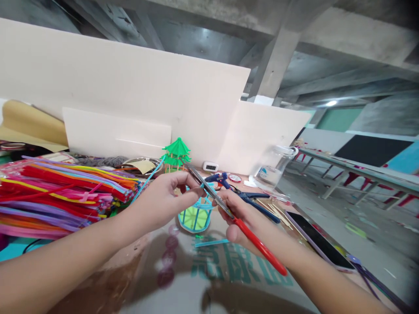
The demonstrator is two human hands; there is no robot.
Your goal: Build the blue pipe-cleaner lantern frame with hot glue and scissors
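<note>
My left hand [163, 194] pinches a light blue pipe cleaner [149, 178], whose long end slants out behind the hand. My right hand [237, 209] is closed round a pair of scissors [260, 246] with red handles, gripping near the pivot. The blades point up and left, right by my left fingertips and the short blue end. Beneath both hands stands a small round frame [195, 218] of blue pipe cleaner with a yellow-green base, partly hidden by the hands. Behind it is a green tiered pagoda-like roof [177, 150]. Cut blue pieces [212, 243] lie in front.
At left is a big pile of coloured pipe cleaners [65, 192]. To the right are a glue gun [216, 178], blue-handled pliers [262, 207], wooden sticks [278, 213], a phone [319, 240] and a clear jug [275, 168]. White boards [131, 87] stand behind a small clock [210, 166].
</note>
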